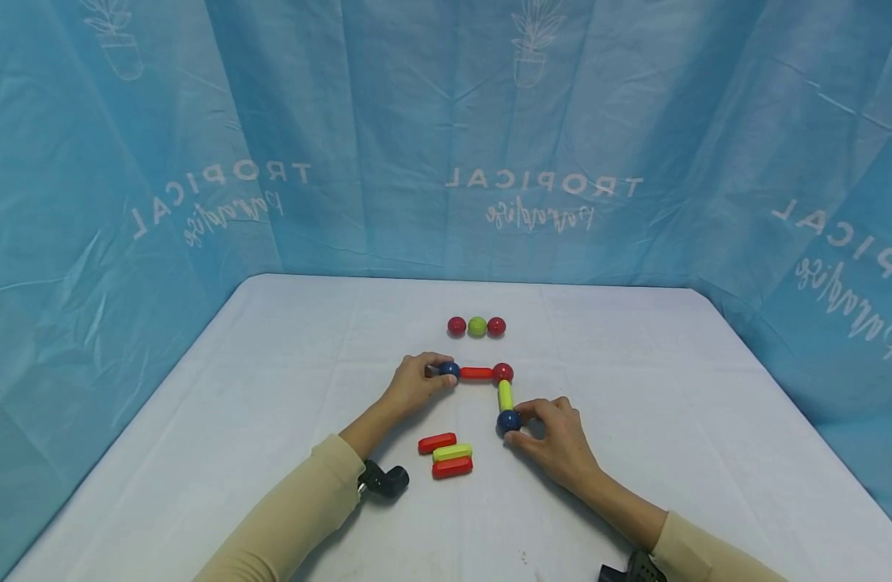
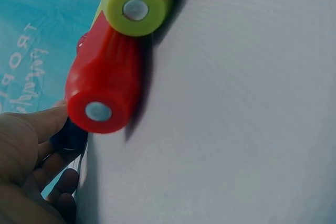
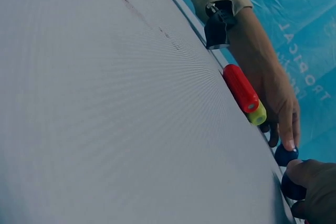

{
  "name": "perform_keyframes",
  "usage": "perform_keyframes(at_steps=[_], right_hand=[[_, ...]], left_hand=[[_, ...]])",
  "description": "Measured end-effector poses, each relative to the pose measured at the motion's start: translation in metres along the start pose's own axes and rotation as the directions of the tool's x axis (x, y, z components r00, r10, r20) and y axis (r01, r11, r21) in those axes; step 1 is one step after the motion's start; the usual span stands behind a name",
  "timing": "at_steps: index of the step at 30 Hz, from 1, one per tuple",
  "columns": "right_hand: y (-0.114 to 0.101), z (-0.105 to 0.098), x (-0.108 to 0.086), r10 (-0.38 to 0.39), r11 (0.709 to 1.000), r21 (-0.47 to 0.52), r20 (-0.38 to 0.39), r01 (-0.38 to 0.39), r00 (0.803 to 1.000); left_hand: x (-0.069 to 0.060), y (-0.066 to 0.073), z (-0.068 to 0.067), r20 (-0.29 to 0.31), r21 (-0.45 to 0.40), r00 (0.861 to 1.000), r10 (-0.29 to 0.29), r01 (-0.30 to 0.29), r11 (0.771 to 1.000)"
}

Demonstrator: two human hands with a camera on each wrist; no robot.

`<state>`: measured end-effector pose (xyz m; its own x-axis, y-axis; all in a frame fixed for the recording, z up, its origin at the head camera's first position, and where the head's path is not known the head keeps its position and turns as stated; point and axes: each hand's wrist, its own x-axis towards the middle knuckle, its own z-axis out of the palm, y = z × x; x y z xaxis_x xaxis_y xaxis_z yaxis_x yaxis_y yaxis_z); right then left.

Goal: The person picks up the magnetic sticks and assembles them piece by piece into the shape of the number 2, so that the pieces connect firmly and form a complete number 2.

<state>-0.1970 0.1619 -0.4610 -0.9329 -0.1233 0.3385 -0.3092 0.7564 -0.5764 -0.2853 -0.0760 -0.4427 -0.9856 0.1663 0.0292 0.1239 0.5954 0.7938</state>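
Blue ball (image 1: 450,371) pinched by left hand (image 1: 412,386) and second blue ball (image 1: 508,421) pinched by right hand (image 1: 556,437) cap an angled chain (image 1: 477,373).

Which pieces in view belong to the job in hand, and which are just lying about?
In the job: left blue ball, red rod, corner red ball, yellow rod, right blue ball.
Lying about, perhaps as spares: three loose balls, three loose rods.

There are two hands (image 1: 415,385), six balls (image 1: 502,373) (three red, two blue, one green) and five rods (image 1: 477,373)
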Motion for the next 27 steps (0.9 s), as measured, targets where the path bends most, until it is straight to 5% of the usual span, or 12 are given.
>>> perform_keyframes(at_steps=[11,15,19,27], right_hand=[[0.001,0.000,0.000,0.010,1.000,0.014,0.012,-0.010,1.000],[0.001,-0.001,0.001,0.010,1.000,0.009,0.016,-0.010,1.000],[0.001,-0.001,0.001,0.011,1.000,0.005,0.017,-0.011,1.000],[0.001,0.001,0.000,0.011,1.000,0.023,0.019,-0.012,1.000]], left_hand=[[-0.010,0.005,-0.009,-0.041,0.006,0.998,-0.055,0.055,0.998],[-0.028,0.006,-0.022,-0.061,-0.024,0.996,-0.071,0.070,0.997],[-0.052,0.004,-0.030,0.002,-0.001,0.997,-0.076,0.076,0.997],[-0.087,-0.002,-0.025,0.097,0.018,0.995,-0.012,0.010,1.000]])
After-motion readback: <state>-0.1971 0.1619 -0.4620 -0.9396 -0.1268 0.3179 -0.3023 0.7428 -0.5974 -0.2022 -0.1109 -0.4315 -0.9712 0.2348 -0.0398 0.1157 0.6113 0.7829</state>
